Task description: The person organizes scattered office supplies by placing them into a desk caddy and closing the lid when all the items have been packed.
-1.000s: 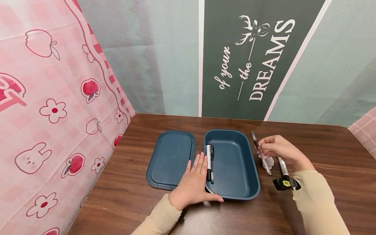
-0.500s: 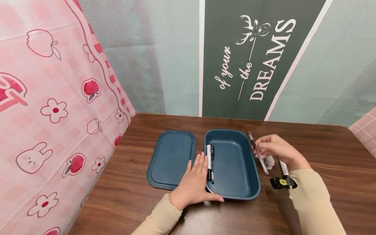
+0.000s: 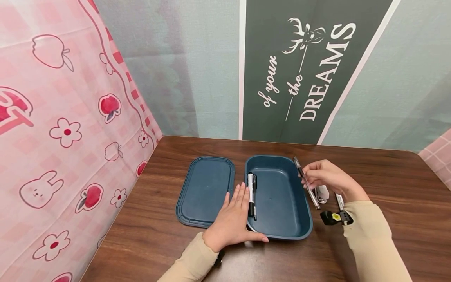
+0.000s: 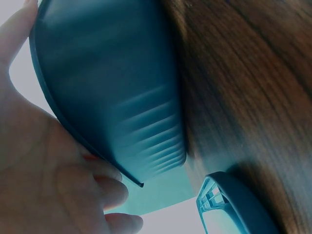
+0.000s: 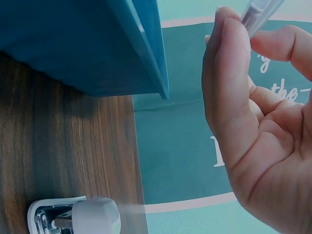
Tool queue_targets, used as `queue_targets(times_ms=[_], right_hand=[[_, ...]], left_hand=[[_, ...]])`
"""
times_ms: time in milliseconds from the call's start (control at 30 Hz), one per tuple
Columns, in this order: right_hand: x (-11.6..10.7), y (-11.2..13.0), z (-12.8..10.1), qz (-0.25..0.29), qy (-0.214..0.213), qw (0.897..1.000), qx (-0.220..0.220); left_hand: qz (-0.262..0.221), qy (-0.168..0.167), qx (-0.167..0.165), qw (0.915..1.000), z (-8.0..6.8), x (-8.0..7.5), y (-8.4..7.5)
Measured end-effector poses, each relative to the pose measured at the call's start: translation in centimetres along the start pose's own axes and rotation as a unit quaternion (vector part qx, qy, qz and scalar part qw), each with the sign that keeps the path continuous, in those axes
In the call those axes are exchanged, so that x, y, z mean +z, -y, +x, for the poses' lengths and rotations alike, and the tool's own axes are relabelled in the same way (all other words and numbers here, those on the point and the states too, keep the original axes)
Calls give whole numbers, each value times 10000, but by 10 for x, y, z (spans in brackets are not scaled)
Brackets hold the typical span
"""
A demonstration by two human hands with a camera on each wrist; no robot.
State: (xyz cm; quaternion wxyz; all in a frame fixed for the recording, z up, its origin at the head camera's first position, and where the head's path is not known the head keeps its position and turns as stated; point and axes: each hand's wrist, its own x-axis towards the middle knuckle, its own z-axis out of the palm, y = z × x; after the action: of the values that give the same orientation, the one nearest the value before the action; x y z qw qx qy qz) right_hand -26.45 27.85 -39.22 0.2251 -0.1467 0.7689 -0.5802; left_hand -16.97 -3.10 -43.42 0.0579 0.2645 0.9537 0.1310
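Pen (image 3: 305, 183), black cap and clear barrel, is pinched in the right hand (image 3: 325, 178), held tilted in the air just over the right rim of the blue box (image 3: 282, 231), not yet inside. Head view: left hand (image 3: 232, 223) lies flat with straight fingers close together against the box's left wall, thumb along the near rim, bracing it; two pens (image 3: 251, 194) already lie along the box's left inner side; blue lid (image 3: 205, 190) sits flat just left of the box on the brown table (image 3: 148, 235); a white stapler (image 3: 322, 193) and a marker (image 3: 340, 201) lie under and beside the right hand. Left wrist view: palm and fingers (image 4: 105, 183) press the outside wall of the box (image 4: 112, 87), lid edge (image 4: 229, 200) nearby on the wood. Right wrist view: thumb and fingertips (image 5: 229, 73) pinch the clear pen barrel (image 5: 258, 12) at the top, other fingers loosely curled; box rim (image 5: 151, 53) just left, stapler (image 5: 73, 217) below on the table. Risk, judged: the pinch sits near one end, so the long barrel could swing and catch the rim, or slip and roll off among the stapler and marker; a knock on the wall could shift the box if the left hand eases.
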Motion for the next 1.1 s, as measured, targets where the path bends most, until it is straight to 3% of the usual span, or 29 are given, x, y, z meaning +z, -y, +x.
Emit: queue_targets(times_ms=[367,1100], right_hand=[[2,2,4,-20,227,9997,-25],[24,15,25,-3,286,9995,-108]], left_hand=[[-25,29,-4,10000,0,0,0],[-6,11,-49,10000,1,0,0]])
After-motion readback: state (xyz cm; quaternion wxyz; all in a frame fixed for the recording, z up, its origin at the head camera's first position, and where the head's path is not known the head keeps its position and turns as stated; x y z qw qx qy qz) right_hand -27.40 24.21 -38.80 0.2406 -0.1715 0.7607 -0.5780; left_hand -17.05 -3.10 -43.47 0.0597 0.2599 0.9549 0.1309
